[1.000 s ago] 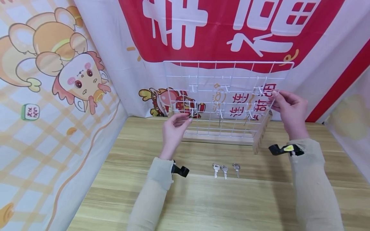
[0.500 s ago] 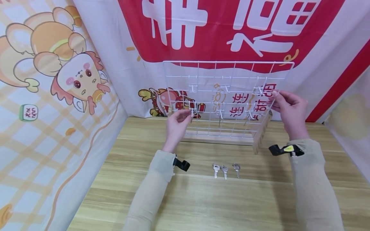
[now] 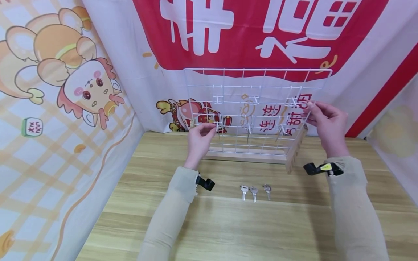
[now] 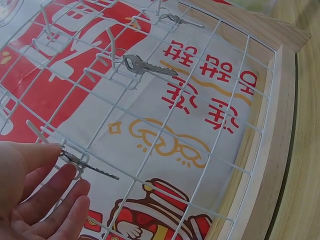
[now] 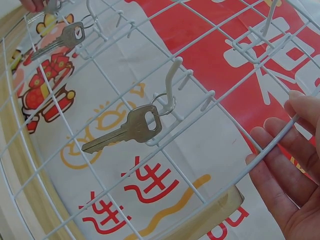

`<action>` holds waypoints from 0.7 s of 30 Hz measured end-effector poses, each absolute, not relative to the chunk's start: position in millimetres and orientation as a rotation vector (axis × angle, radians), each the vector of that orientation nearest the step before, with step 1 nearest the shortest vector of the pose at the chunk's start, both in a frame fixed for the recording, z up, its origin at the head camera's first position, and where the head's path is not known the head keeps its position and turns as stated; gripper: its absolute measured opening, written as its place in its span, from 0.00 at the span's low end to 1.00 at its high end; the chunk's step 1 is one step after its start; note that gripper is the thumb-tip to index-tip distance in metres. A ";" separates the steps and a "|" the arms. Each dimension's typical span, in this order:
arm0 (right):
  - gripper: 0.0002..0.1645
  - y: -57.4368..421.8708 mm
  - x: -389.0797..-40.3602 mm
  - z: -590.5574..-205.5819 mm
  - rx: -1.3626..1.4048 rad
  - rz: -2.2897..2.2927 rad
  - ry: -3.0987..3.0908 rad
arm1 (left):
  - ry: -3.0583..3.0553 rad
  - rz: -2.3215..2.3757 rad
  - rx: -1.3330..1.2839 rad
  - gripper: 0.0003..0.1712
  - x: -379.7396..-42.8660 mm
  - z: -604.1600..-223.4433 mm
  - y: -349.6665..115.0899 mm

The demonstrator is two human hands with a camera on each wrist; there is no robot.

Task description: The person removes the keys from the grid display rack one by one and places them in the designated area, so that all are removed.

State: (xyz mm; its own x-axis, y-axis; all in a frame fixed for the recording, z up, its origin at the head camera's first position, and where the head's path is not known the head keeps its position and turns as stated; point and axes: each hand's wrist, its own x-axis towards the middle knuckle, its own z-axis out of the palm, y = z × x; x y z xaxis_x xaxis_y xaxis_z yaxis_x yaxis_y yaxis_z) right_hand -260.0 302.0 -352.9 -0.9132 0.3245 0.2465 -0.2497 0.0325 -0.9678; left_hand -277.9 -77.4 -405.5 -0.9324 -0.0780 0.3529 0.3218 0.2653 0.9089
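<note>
A white wire grid panel stands upright in a wooden base. At its lower left hook, my left hand pinches a key near its ring between thumb and forefinger; the other fingers are spread loosely below. On the middle lower hook hangs another key by a ring. The right lower hook bears a key, also on a ring. My right hand grips the grid's right edge wire, thumb in front and fingers behind. The upper row of hooks bears no keys.
Three loose keys, one on the left, one in the middle and one on the right, lie on the wooden table before the grid. Printed cloth hangs behind it and along the left.
My left hand has moved slightly up and right to the lower left hook, and its thumb and forefinger have closed at the key there. The right hand and grid stay put.
</note>
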 end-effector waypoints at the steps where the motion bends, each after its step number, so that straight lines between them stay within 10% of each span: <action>1: 0.27 301.8 -260.1 -352.8 -0.077 1.937 -1.918 | -2.210 -1.712 -0.223 0.06 -277.9 -405.3 -77.4; 21: 0.28 301.6 -259.6 -353.4 -0.092 1.943 -1.920 | -2.175 -1.807 -0.219 0.06 -261.6 -400.9 -77.8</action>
State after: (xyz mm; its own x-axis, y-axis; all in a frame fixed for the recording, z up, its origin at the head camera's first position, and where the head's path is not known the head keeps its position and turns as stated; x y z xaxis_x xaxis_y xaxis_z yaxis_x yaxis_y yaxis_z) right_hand -259.6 301.6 -353.4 -0.9155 0.3279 0.2332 -0.2370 0.0289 -0.9711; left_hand -261.6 -77.8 -400.9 -0.9421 -0.0761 0.3265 0.3070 0.1954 0.9314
